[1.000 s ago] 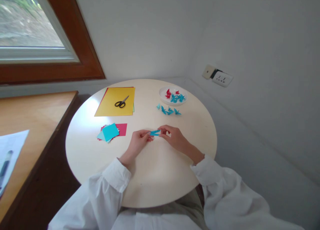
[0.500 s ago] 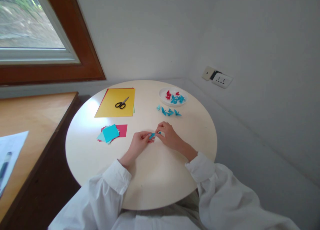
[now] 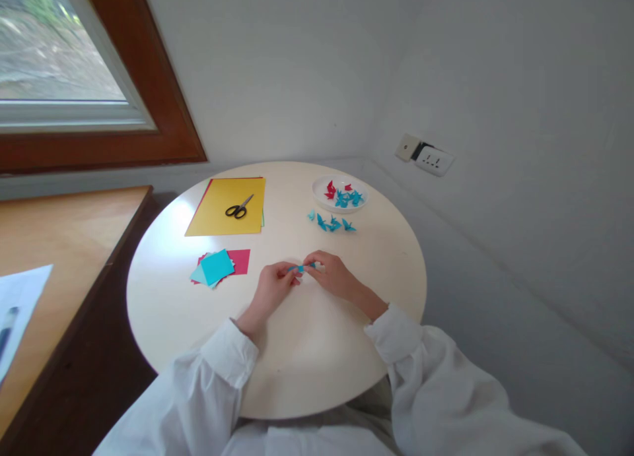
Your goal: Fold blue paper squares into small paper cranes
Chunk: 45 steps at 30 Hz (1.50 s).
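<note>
Between my two hands is a small piece of folded blue paper [image 3: 300, 268], pinched at both ends above the round table. My left hand [image 3: 273, 286] grips its left end between thumb and fingers. At its right end, the thumb and fingertips of my right hand [image 3: 331, 275] are closed on it; the fingers cover much of its shape. Several blue paper cranes [image 3: 333, 224] stand in a row beyond my right hand, a paler one [image 3: 312, 215] at the row's left. Behind them a white plate [image 3: 317, 202] holds red and blue folded cranes.
Left of my hands lies a stack of small paper squares [image 3: 218, 267], blue on top, pink below. Farther back, black-handled scissors [image 3: 238, 210] rest on yellow sheets [image 3: 208, 212]. A wooden desk [image 3: 89, 238] with a paper and pen adjoins at left; walls enclose the back and right.
My right hand has shifted slightly at the folded blue paper, which now sits straighter and more level between my fingers. The whole view has moved a little.
</note>
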Tool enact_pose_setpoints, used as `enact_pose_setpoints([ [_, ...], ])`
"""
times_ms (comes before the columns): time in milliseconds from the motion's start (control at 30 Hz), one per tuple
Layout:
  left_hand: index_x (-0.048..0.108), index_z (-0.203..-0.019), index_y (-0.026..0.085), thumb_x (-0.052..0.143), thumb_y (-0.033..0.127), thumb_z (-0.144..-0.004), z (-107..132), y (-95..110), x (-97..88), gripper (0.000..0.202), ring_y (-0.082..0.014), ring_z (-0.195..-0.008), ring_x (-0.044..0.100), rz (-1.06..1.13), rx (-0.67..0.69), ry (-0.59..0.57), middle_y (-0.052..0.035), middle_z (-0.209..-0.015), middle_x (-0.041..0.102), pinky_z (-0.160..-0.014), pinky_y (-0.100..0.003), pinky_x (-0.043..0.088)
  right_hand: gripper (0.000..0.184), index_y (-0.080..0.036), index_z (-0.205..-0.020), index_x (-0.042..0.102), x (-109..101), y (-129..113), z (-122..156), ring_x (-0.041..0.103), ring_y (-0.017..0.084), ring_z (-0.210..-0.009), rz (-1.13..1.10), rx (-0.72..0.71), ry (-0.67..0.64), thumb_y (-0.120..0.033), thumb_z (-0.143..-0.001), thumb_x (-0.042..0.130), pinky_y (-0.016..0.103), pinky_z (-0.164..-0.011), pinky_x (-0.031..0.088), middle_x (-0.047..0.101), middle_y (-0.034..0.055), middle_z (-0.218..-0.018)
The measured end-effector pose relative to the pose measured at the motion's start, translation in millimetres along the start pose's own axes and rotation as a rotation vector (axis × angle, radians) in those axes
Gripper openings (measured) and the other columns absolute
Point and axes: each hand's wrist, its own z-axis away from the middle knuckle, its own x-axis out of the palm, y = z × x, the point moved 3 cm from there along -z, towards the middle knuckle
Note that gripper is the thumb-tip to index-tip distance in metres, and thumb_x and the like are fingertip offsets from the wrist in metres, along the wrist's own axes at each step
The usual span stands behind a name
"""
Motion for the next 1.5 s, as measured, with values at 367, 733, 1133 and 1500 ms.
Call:
enact_pose_setpoints([
  [367, 0.069, -0.077, 0.01, 0.072, 0.035, -0.063, 1.0, 3.0, -1.6, 0.029, -0.0118, -0.061, 0.059, 0.411, -0.105, -0.037, -0.0081, -0.072, 0.07, -0.063, -0.026, 0.048, 0.021, -0.012, -0.074, 0.065, 7.9, 6.8, -0.3, 0.05, 0.011, -0.061, -0.375, 0.159, -0.105, -0.031, -0.077, 0.055, 0.024, -0.056, 0.038, 0.062, 0.0008, -0.066],
  [733, 0.069, -0.075, 0.009, 0.071, 0.034, -0.064, -0.7, -3.9, -2.4, 0.027, -0.0122, -0.059, 0.06, 0.365, -0.152, 0.025, -0.008, -0.07, 0.068, -0.061, -0.026, 0.048, 0.011, -0.02, -0.072, 0.067, -24.9, 3.9, 12.4, 0.056, 0.018, -0.103, -0.067, -0.12, -0.006, -0.024, -0.078, 0.058, 0.034, -0.088, 0.043, 0.061, 0.0075, -0.111],
  [1133, 0.07, -0.079, 0.011, 0.065, 0.033, -0.07, 0.0, -2.4, 1.2, 0.025, -0.0117, -0.058, 0.058, 0.244, -0.07, -0.114, -0.0073, -0.071, 0.069, -0.059, -0.024, 0.047, 0.011, -0.014, -0.076, 0.065, -21.0, -17.8, -9.8, 0.057, 0.014, -0.069, 0.139, -0.194, -0.18, -0.015, -0.079, 0.054, 0.026, -0.066, 0.043, 0.066, 0.0048, -0.075],
  [1500, 0.067, -0.07, 0.012, 0.066, 0.036, -0.069, 1.3, -2.4, 2.7, 0.024, -0.0118, -0.057, 0.056, 0.251, -0.064, -0.149, -0.0039, -0.062, 0.063, -0.058, -0.024, 0.044, 0.013, -0.015, -0.072, 0.065, -14.6, -21.6, -7.1, 0.057, 0.013, -0.068, 0.146, -0.219, -0.238, -0.012, -0.078, 0.053, 0.024, -0.066, 0.043, 0.065, 0.0038, -0.073],
])
